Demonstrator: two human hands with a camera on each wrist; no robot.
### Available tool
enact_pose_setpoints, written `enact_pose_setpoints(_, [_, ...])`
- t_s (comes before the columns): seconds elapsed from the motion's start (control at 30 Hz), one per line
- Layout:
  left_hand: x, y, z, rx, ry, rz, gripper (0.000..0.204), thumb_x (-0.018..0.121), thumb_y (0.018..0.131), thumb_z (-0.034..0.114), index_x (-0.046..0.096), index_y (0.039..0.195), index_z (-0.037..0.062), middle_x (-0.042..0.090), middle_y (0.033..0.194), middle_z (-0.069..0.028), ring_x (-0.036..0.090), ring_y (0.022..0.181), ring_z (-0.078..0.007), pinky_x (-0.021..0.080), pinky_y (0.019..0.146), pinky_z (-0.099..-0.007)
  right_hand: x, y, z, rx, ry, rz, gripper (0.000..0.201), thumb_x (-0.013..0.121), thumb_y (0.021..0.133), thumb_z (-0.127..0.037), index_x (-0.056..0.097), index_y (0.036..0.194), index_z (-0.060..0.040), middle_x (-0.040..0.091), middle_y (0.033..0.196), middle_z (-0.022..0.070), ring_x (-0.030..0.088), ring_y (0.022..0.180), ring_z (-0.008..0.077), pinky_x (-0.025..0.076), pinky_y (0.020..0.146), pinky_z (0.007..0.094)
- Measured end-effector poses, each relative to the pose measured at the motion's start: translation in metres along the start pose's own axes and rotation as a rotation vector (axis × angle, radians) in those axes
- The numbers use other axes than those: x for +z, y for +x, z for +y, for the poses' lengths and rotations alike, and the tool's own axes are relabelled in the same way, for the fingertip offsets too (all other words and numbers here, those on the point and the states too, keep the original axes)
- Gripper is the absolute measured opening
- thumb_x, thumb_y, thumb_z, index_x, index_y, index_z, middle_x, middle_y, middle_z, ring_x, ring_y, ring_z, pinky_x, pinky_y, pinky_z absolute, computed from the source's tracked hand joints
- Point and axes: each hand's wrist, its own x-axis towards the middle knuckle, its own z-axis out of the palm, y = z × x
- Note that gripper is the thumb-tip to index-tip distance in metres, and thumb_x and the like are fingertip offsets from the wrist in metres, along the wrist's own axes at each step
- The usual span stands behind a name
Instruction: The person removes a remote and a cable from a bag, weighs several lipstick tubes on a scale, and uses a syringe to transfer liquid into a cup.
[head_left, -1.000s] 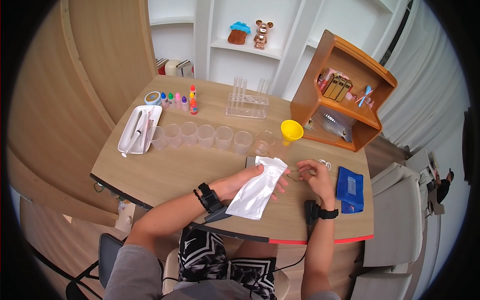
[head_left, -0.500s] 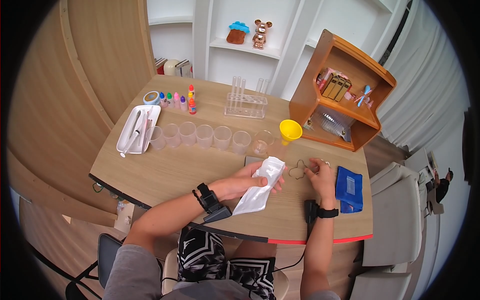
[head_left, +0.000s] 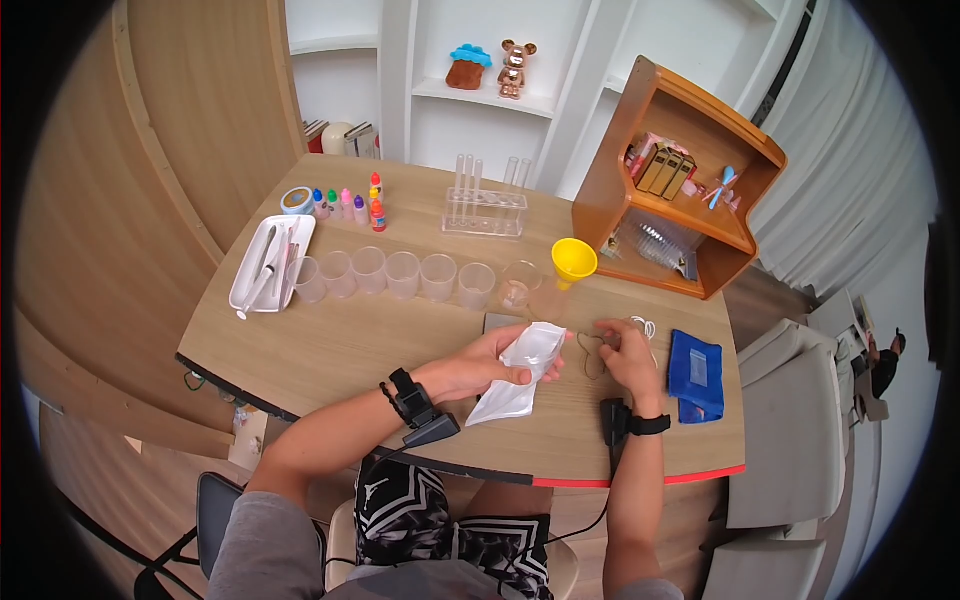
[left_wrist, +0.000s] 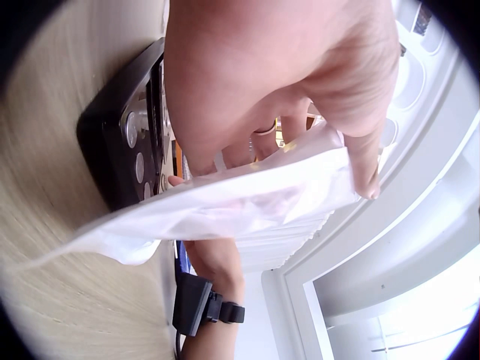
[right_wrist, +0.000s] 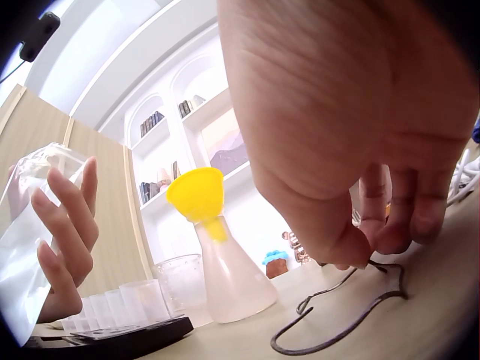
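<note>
Pinching wire (right_wrist: 322, 349), right grip (head_left: 630, 358), holding pouch (head_left: 508, 398), left grip (head_left: 477, 366)

1. A wood-panelled wall (head_left: 190, 100) curves at ten o'clock in the head view.
2. White built-in shelving (head_left: 395, 80) stands at twelve.
3. A brown wooden cabinet (head_left: 610, 150) stands at two, a pale curtain (head_left: 840, 130) beyond it.
4. Pale grey seats (head_left: 790, 430) occupy four.
5. Wood-toned floor (head_left: 140, 470) shows at eight.
6. Bright light (left_wrist: 439, 292) glares at four in the left wrist view.

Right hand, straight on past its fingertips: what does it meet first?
Likely the dark wire lying on the table, right by the right hand's fingertips; whether they already touch is unclear.
</note>
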Motion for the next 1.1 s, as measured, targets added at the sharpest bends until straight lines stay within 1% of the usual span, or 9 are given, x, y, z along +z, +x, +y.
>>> enact_pose_setpoints(0.13, [-0.005, 0.000, -0.002, 0.009, 0.018, -0.041, 0.081, 0.084, 0.085, 0.025, 0.042, 0.153, 0.0086, 0.063, 0.130, -0.0071, 0.061, 0.122, -0.0189, 0.046, 0.109, -0.0348, 0.001, -0.001, -0.008, -0.028, -0.001, -0.011, 0.031, 0.071, 0.081, -0.002, 0.071, 0.112, -0.0018, 0.065, 0.100, 0.0151, 0.065, 0.083, 0.0272, 0.054, 0.078, 0.0379])
enact_pose_setpoints(0.3, [-0.002, 0.000, 0.001, 0.008, 0.016, -0.063, 0.081, 0.083, 0.086, 0.027, 0.041, 0.153, 0.0060, 0.063, 0.130, -0.0073, 0.061, 0.121, -0.0191, 0.046, 0.110, -0.0348, 0.001, 0.001, -0.006, 0.109, 0.032, -0.099, 0.021, 0.074, 0.082, -0.003, 0.071, 0.102, 0.0007, 0.070, 0.085, 0.0165, 0.067, 0.076, 0.0286, 0.053, 0.070, 0.0371])
enact_pose_setpoints(0.43, [0.000, 0.000, 0.002, 0.012, 0.016, -0.071, 0.083, 0.083, 0.086, 0.031, 0.041, 0.153, 0.0047, 0.063, 0.129, -0.0081, 0.061, 0.120, -0.0195, 0.046, 0.110, -0.0352, 0.003, 0.001, -0.002, -0.001, 0.061, -0.052, 0.014, 0.072, 0.086, -0.002, 0.071, 0.099, 0.0030, 0.070, 0.077, 0.0127, 0.066, 0.068, 0.0238, 0.051, 0.063, 0.0349])
enact_pose_setpoints(0.5, [0.005, 0.000, 0.006, -0.015, -0.002, -0.037, 0.094, 0.087, 0.079, 0.040, 0.041, 0.152, 0.0025, 0.063, 0.124, -0.0075, 0.063, 0.116, -0.0189, 0.048, 0.107, -0.0347, -0.006, 0.003, -0.013, 0.117, 0.409, -0.099, 0.008, 0.069, 0.092, -0.003, 0.071, 0.097, 0.0038, 0.069, 0.076, 0.0074, 0.064, 0.064, 0.0173, 0.049, 0.058, 0.0314])
enact_pose_setpoints(0.53, [0.004, 0.000, 0.005, -0.014, -0.002, -0.037, 0.094, 0.087, 0.079, 0.040, 0.041, 0.152, 0.0025, 0.063, 0.124, -0.0075, 0.063, 0.116, -0.0189, 0.048, 0.107, -0.0347, -0.009, 0.003, -0.016, 0.117, 0.409, -0.100, 0.008, 0.069, 0.092, -0.003, 0.071, 0.097, 0.0038, 0.069, 0.076, 0.0074, 0.064, 0.064, 0.0173, 0.049, 0.058, 0.0314])
enact_pose_setpoints(0.6, [0.002, 0.000, 0.003, -0.013, -0.014, -0.058, 0.093, 0.086, 0.081, 0.042, 0.041, 0.152, 0.0022, 0.063, 0.124, -0.0074, 0.063, 0.116, -0.0189, 0.049, 0.106, -0.0344, -0.015, 0.002, -0.021, 0.066, 0.782, 0.013, 0.009, 0.064, 0.098, -0.005, 0.069, 0.097, 0.0032, 0.066, 0.075, 0.0033, 0.062, 0.062, 0.0129, 0.047, 0.055, 0.0274])
enact_pose_setpoints(0.7, [0.003, 0.000, 0.003, -0.021, -0.019, -0.059, 0.092, 0.084, 0.082, 0.043, 0.040, 0.152, 0.0017, 0.062, 0.123, -0.0073, 0.063, 0.115, -0.0191, 0.049, 0.105, -0.0337, -0.019, -0.001, -0.030, 0.001, 1.086, 0.117, 0.010, 0.063, 0.099, -0.007, 0.067, 0.102, 0.0018, 0.066, 0.081, 0.0049, 0.063, 0.063, 0.0142, 0.049, 0.055, 0.0277])
enact_pose_setpoints(0.83, [0.002, 0.000, 0.001, -0.073, -0.027, -0.083, 0.091, 0.083, 0.083, 0.046, 0.041, 0.152, 0.0014, 0.063, 0.124, -0.0076, 0.063, 0.115, -0.0189, 0.049, 0.103, -0.0329, -0.022, -0.003, -0.033, -0.124, 1.415, 0.077, 0.008, 0.061, 0.100, -0.005, 0.063, 0.105, 0.0011, 0.064, 0.097, 0.0069, 0.064, 0.064, 0.0155, 0.049, 0.051, 0.0262])
enact_pose_setpoints(1.1, [0.003, -0.001, -0.003, -0.205, 0.020, -0.161, 0.087, 0.079, 0.086, 0.047, 0.043, 0.150, 0.0004, 0.065, 0.121, -0.0069, 0.064, 0.109, -0.0162, 0.050, 0.097, -0.0298, -0.019, -0.011, -0.044, -0.088, 1.344, -0.046, 0.008, 0.062, 0.098, -0.004, 0.063, 0.104, 0.0028, 0.064, 0.097, 0.0085, 0.064, 0.058, 0.0183, 0.049, 0.047, 0.0274])
